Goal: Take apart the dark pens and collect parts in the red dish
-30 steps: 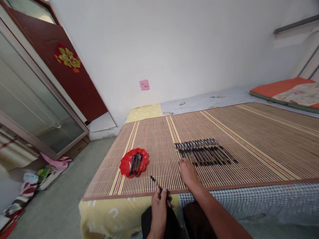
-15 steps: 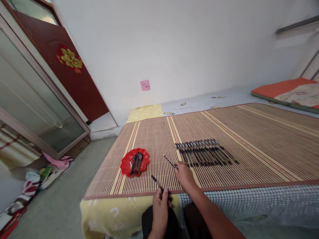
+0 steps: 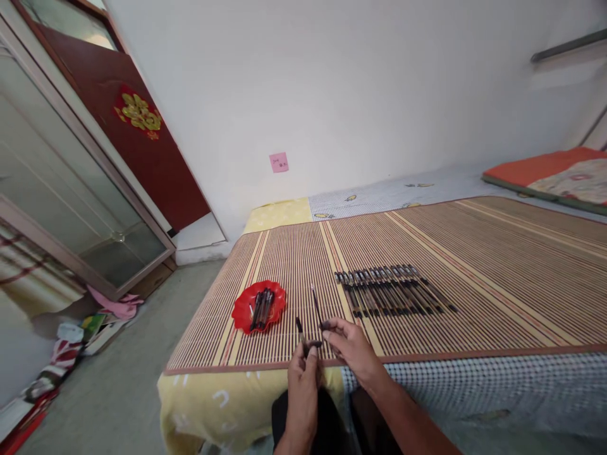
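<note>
While your left hand (image 3: 303, 374) grips a dark pen (image 3: 299, 327) and your right hand (image 3: 349, 345) a thin pen (image 3: 316, 306), most seem laid in the row (image 3: 393, 296), few left in the red plate (image 3: 241, 315).

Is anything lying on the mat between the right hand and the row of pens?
Nothing visible. Only bare mat separates the right hand from the row of pens; the red plate lies off to the left.

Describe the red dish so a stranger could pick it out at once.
Start at the big striped bamboo mat and go to its near left corner. There lies a red dish holding a few dark pens. It is the only red thing on the mat; the long row of pens lies loose to its right.
</note>
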`<state>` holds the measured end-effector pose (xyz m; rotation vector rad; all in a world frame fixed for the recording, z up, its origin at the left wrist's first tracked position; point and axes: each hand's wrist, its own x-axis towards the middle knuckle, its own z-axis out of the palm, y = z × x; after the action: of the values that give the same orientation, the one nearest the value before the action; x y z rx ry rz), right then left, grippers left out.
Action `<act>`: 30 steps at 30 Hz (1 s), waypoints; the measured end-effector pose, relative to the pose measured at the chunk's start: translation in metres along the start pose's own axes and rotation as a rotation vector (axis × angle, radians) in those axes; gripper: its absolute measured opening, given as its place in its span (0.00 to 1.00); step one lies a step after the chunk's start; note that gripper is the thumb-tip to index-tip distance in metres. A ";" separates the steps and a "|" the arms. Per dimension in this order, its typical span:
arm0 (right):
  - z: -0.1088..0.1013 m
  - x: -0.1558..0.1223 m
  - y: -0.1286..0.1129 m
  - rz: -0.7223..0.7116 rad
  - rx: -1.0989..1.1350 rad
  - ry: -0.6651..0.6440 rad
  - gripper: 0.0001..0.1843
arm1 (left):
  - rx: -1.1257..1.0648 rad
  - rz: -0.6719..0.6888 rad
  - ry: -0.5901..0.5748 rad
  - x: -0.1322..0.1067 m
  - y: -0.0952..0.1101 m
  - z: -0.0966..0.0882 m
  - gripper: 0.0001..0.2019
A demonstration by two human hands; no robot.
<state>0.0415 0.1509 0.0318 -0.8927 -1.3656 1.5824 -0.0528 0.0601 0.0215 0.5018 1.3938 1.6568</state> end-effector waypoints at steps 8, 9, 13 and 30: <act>0.006 -0.048 -0.046 -0.013 0.152 -0.082 0.17 | -0.146 -0.112 -0.142 -0.037 0.030 0.009 0.32; 0.006 -0.054 -0.048 -0.016 0.145 -0.094 0.16 | -0.153 -0.121 -0.174 -0.041 0.032 0.008 0.32; 0.003 -0.075 -0.056 -0.023 0.150 -0.146 0.13 | -0.221 -0.172 -0.310 -0.055 0.031 0.003 0.30; -0.030 -0.112 -0.099 -0.143 -0.031 -0.153 0.24 | -0.213 -0.149 -0.561 -0.091 0.021 0.003 0.24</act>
<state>0.1270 0.0642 0.1242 -0.6875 -1.5297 1.5485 -0.0106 -0.0121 0.0625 0.6584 0.8139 1.3802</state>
